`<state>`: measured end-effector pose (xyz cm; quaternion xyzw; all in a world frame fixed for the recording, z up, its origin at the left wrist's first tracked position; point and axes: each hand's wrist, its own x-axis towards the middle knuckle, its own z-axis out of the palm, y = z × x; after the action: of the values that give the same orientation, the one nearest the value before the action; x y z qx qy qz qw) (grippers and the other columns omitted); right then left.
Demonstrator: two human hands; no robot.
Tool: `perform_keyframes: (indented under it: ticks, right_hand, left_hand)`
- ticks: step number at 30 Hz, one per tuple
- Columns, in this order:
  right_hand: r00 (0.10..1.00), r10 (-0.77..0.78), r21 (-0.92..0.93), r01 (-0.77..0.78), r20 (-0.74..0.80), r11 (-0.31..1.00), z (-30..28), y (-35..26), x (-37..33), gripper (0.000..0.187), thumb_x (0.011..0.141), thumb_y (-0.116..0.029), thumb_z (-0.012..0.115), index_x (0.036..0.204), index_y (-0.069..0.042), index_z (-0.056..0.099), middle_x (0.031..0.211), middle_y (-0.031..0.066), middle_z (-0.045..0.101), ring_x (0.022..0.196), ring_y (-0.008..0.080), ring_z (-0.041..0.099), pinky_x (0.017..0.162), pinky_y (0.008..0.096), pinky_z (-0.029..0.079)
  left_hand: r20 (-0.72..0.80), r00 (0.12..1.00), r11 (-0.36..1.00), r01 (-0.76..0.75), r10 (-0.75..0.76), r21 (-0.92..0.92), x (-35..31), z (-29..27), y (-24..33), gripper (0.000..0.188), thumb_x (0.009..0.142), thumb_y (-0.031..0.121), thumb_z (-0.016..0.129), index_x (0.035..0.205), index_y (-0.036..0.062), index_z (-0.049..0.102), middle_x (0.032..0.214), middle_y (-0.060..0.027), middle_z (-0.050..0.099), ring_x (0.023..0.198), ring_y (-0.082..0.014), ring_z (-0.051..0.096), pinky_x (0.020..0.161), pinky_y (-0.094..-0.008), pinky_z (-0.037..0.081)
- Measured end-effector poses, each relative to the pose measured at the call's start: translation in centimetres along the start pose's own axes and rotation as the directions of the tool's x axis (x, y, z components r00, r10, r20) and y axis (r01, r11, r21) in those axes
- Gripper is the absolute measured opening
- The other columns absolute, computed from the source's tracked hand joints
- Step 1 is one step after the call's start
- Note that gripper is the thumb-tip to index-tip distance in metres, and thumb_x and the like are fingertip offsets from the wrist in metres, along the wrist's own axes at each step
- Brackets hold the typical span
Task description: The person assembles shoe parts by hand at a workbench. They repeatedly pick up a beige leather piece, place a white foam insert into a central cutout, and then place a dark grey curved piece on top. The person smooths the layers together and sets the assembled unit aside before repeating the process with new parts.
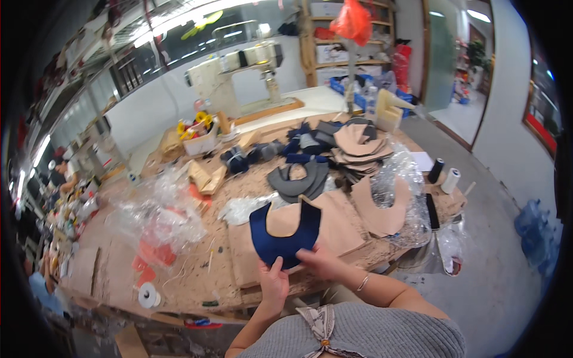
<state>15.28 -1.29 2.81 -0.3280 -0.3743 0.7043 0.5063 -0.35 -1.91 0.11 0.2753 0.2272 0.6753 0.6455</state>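
A navy blue U-shaped fabric piece (pixel 280 243) with a pale tan inner edge is held up over the table, its two arms pointing away from me. My left hand (pixel 274 280) grips its lower edge, thumb on top and the other fingers hidden beneath. At the lower right edge of the piece is my right hand (pixel 319 261), its fingers smeared and partly hidden. Under the blue piece lies a flat beige sheet (pixel 334 227). Beyond it rests a stack of grey U-shaped pieces (pixel 298 181); a beige U-shaped piece (pixel 382 209) lies to the right.
Crumpled clear plastic (pixel 155 209) covers the table's left side, near a white spool (pixel 148 295). Thread cones, one black (pixel 436 170) and one white (pixel 450 181), stand at the right edge. A pile of beige pieces (pixel 361 146) and a sewing machine (pixel 236 83) are farther back.
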Motion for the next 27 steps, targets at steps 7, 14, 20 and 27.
perform_keyframes:
  ticks: [7,14,20,27]
  right_hand:
    - [0.599,-0.777,-0.576,0.572,-0.194,0.585,-7.0,-12.0,7.0,0.027,0.091,-0.016,0.065,0.111,0.002,0.061,0.094,0.0007,0.067,0.080,0.0100,0.057,0.073,0.0296,0.048]
    - [0.289,-0.941,-0.949,-0.205,0.177,-0.241,-19.0,-24.0,13.6,0.027,0.085,-0.010,0.061,0.112,-0.006,0.060,0.098,0.0115,0.062,0.092,0.0326,0.060,0.079,0.0395,0.047]
    - [0.667,-0.655,-0.922,0.131,0.354,-0.365,-12.9,-14.8,19.1,0.054,0.066,-0.017,0.076,0.116,-0.006,0.058,0.108,0.0150,0.060,0.108,0.0340,0.055,0.095,0.0488,0.040]
    - [0.926,-0.299,-0.973,0.208,0.229,-0.100,-10.9,-6.3,23.7,0.040,0.081,-0.032,0.069,0.118,-0.015,0.065,0.106,0.0154,0.067,0.101,0.0352,0.062,0.088,0.0412,0.049]
  left_hand:
    - [0.210,0.952,0.593,-0.304,0.223,0.745,0.7,-0.4,0.7,0.053,0.083,0.004,0.068,0.131,0.0067,0.046,0.121,-0.0107,0.057,0.108,-0.0246,0.060,0.090,-0.0349,0.050]
    - [0.659,0.745,-0.212,-0.630,0.107,0.747,1.6,-1.3,-0.7,0.033,0.080,0.019,0.069,0.111,0.0089,0.063,0.104,-0.0104,0.066,0.101,-0.0263,0.063,0.087,-0.0381,0.050]
    - [0.643,0.757,-0.180,-0.620,0.118,0.763,1.6,-0.8,-0.4,0.027,0.079,0.015,0.068,0.105,0.0084,0.066,0.101,-0.0087,0.067,0.099,-0.0262,0.062,0.085,-0.0373,0.050]
    - [0.656,0.748,-0.172,-0.636,0.102,0.753,1.5,-0.8,0.4,0.022,0.081,0.015,0.066,0.103,0.0087,0.066,0.103,-0.0057,0.066,0.101,-0.0240,0.061,0.086,-0.0358,0.050]
